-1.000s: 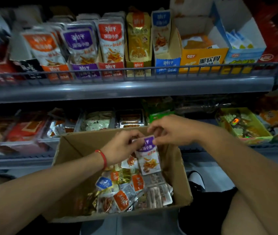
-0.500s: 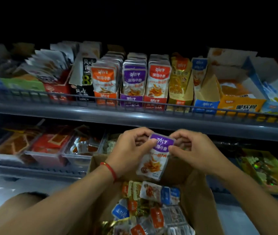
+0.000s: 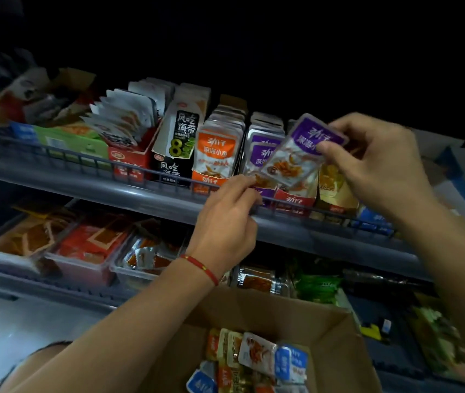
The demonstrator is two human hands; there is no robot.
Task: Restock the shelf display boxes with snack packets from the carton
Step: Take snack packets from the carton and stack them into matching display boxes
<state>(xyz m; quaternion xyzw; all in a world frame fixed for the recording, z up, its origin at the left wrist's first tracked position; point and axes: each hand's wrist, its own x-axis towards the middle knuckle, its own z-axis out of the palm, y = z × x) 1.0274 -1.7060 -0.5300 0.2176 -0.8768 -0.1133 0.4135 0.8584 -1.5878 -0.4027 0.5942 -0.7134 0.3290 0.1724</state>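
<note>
- Dark store shelves hold rows of snack boxes behind a wire rail [image 3: 152, 177].
- Right hand [image 3: 378, 165] pinches the purple-topped packet [image 3: 299, 151], tilted, in front of the purple display box [image 3: 263, 154].
- Left hand [image 3: 225, 219] has its fingers curled at the packet's lower corner.
- Below, the carton [image 3: 336, 347] holds mixed packets.

glossy plastic snack packet [image 3: 302, 154], matt brown cardboard carton [image 3: 330, 350], grey metal shelf [image 3: 146, 191]

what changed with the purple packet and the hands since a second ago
The purple packet rose from over the carton to the purple display box on the upper shelf. The right hand keeps pinching its top; the left hand slid to its lower corner. Carton packets unchanged.
</note>
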